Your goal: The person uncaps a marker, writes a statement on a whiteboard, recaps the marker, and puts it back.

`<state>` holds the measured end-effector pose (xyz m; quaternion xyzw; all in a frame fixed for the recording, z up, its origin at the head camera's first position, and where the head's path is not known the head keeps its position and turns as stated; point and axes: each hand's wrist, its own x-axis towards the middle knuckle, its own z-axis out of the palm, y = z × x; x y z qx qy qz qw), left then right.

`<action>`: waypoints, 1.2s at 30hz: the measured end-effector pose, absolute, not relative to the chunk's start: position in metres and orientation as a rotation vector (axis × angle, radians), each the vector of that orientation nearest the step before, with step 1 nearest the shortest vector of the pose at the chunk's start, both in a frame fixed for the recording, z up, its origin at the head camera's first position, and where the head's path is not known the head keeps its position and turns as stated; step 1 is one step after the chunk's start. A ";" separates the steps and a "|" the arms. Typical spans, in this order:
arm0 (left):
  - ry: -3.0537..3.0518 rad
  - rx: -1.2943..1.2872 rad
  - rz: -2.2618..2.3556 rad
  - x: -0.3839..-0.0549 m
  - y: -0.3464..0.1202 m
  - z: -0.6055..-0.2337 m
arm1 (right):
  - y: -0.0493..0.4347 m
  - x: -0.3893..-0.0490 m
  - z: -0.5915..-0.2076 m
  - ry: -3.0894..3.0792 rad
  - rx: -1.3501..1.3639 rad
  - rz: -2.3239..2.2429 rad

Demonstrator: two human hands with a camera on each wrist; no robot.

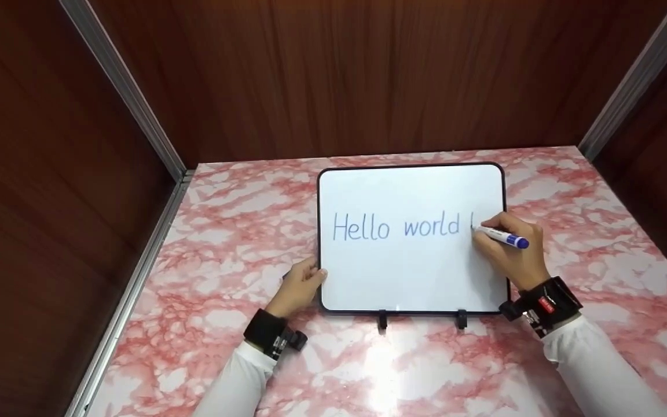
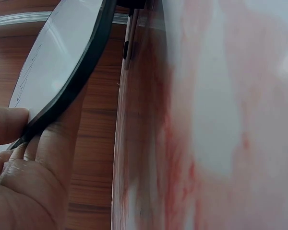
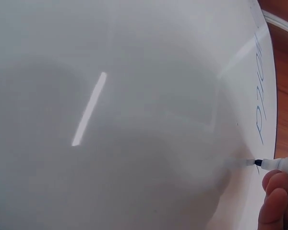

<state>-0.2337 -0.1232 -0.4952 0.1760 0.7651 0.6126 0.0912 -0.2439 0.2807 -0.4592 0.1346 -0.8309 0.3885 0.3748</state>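
A whiteboard (image 1: pixel 397 278) with a black rim stands propped up, and "Hello world" is written across it in blue, followed by a short vertical stroke. My right hand (image 1: pixel 516 249) grips a white marker (image 1: pixel 498 235) with a blue end. Its dark tip (image 3: pixel 258 163) is at the board's surface by that stroke, just right of the last word. My left hand (image 1: pixel 299 286) holds the board's lower left edge, thumb on the front and fingers (image 2: pixel 53 143) behind the rim. A small dark blue bit shows beyond the left fingers in the head view.
Two black stand feet (image 1: pixel 383 320) support the board's lower edge. Beneath is a red-and-white marbled tabletop (image 1: pixel 223 231). Brown wood panels (image 1: pixel 368 75) enclose the back and sides, with metal strips (image 1: pixel 131 87) along the corners. Both wrists wear black camera straps.
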 end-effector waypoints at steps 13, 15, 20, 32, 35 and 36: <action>2.289 0.494 1.825 -0.248 -0.125 -0.526 | 0.279 -0.238 -0.460 -2.125 0.378 1.020; 2.295 0.487 1.831 -0.248 -0.125 -0.527 | 0.279 -0.237 -0.460 -2.118 0.378 1.025; 2.312 0.453 1.825 -0.247 -0.125 -0.527 | 0.280 -0.235 -0.462 -2.116 0.369 1.021; 2.317 0.487 1.795 -0.248 -0.126 -0.526 | 0.280 -0.233 -0.466 -2.134 0.370 1.026; 2.288 0.490 1.803 -0.243 -0.125 -0.512 | 0.281 -0.234 -0.466 -2.134 0.372 1.040; 2.287 0.490 1.801 -0.241 -0.125 -0.508 | 0.281 -0.234 -0.466 -2.137 0.372 1.039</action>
